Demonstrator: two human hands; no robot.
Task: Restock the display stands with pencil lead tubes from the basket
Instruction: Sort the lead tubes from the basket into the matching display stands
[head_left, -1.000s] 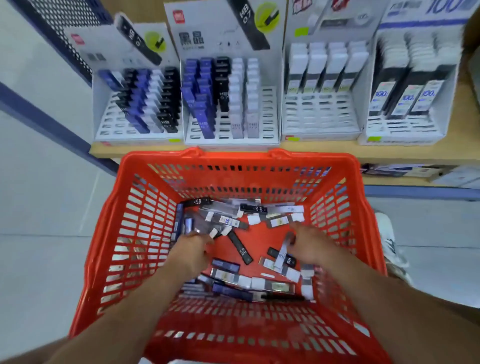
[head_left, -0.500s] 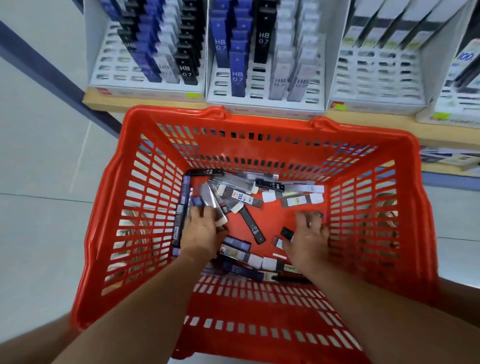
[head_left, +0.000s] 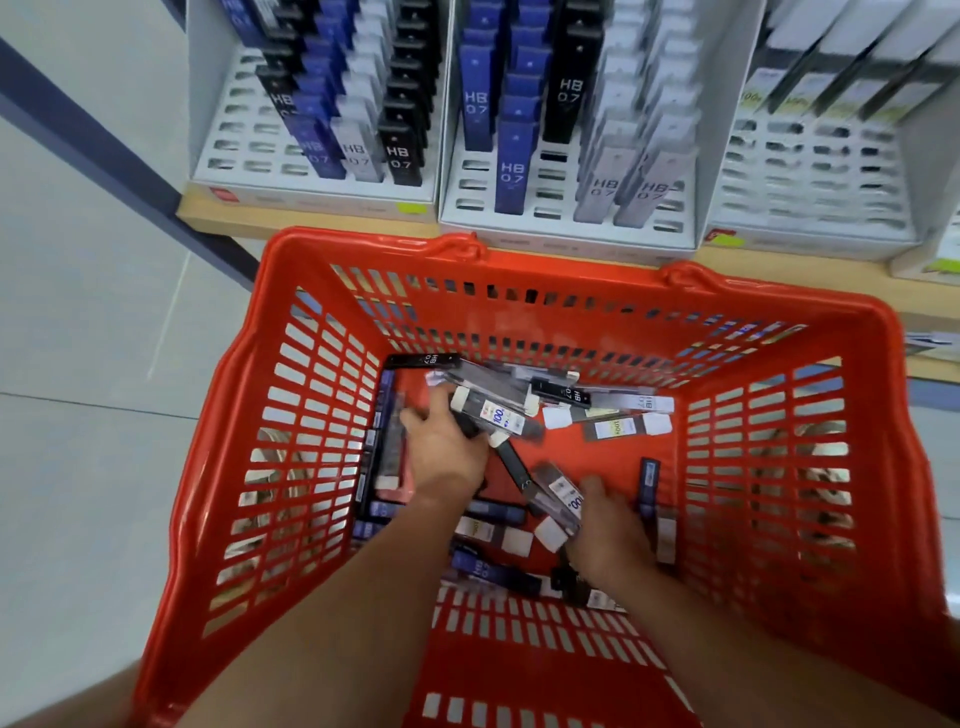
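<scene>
Head view: in the red basket (head_left: 363, 247), the left hand (head_left: 447, 449) is gripping a grey tube (head_left: 501, 418), fingers curled. The right hand (head_left: 608, 535) is pinching a second tube (head_left: 563, 501).

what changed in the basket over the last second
The left hand reached toward the far left of the basket and now grips a grey tube, lifted. The right hand picked up a second tube. The basket, the loose tubes by its far wall and the display stands stayed put.
</scene>
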